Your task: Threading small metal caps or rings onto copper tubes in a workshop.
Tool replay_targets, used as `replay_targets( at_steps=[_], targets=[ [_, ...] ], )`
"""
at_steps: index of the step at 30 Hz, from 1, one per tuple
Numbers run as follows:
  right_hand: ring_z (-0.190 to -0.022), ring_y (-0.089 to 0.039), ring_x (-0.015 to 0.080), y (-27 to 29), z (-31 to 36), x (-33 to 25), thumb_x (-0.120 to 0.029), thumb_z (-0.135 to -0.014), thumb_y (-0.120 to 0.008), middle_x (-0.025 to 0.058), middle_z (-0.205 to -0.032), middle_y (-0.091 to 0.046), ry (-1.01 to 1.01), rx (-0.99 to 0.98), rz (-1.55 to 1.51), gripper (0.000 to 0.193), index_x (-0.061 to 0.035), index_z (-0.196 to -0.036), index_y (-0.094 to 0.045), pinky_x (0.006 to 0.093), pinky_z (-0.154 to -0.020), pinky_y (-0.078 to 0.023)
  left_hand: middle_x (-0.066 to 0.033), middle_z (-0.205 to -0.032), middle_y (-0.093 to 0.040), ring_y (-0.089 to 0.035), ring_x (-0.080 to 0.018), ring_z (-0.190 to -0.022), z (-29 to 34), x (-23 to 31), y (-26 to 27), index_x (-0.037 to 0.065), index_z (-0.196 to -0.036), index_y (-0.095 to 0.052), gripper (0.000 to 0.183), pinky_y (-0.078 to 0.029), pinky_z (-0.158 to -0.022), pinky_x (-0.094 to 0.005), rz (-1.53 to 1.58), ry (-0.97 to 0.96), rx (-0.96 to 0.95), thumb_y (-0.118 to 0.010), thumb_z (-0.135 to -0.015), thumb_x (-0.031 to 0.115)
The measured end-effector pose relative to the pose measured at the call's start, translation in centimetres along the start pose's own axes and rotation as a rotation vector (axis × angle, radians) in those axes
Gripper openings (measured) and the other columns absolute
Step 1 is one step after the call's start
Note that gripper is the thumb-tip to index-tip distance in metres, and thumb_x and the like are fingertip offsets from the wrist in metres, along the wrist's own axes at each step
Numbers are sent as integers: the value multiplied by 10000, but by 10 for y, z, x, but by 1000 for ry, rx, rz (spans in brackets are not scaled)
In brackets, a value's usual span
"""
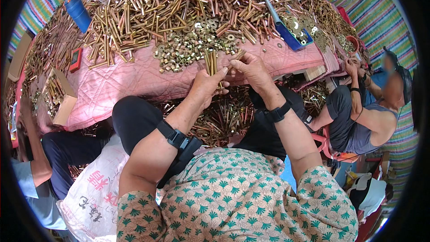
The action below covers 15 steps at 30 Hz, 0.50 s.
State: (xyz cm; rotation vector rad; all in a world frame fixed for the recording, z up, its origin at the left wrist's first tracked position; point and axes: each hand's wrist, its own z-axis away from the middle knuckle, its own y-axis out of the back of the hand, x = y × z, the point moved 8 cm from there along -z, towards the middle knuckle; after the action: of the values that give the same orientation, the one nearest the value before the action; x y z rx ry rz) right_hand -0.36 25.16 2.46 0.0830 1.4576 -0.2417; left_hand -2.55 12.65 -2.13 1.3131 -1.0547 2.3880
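Note:
Several long brass-coloured bolts [210,60] stand upright in a bundle in my left hand [207,83], its fingers wrapped round their lower part. Close to its right, my right hand [253,72] has thumb and fingers pinched together near the bundle; what sits between the fingertips is too small to make out. Just beyond both hands, a pile of small brass-coloured nuts [181,49] lies on the pink quilted cloth [112,87]. Flat round washers [230,37] lie at the pile's far right side.
A large heap of bolts [152,4] covers the table's far part. On it stand a blue cup [78,13] and a blue tray [293,40]. A red device [76,59] and a cardboard box [66,103] lie left. More bolts [219,116] lie below the table edge. Co-workers sit on both sides.

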Motion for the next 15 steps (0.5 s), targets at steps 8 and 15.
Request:
replay_targets(
  at_steps=[8,15],
  targets=[
    [-683,-590,93,-3,-14,-14,-108,-900,-594,27,-820,-625,-24,-53,66,139,-7,-992,-623,222,-624,-494,-23,-795,-606,-563,-107,-611,-3,5,15,55,-977,-579,153,-513,-514,-281,165,-76,103,-626,-880,165],
    [-730,-629,271,35,-44,-20,-88,-785,-655,148,-780,-650,515,236,925,122,-19,-885,-660,349,-659,-495,-44,-789,-634,-576,-117,-586,-8,4,20,72,-1041,-580,189,-504,-476,-283,255,-34,151,-628,-868,132]
  ],
)
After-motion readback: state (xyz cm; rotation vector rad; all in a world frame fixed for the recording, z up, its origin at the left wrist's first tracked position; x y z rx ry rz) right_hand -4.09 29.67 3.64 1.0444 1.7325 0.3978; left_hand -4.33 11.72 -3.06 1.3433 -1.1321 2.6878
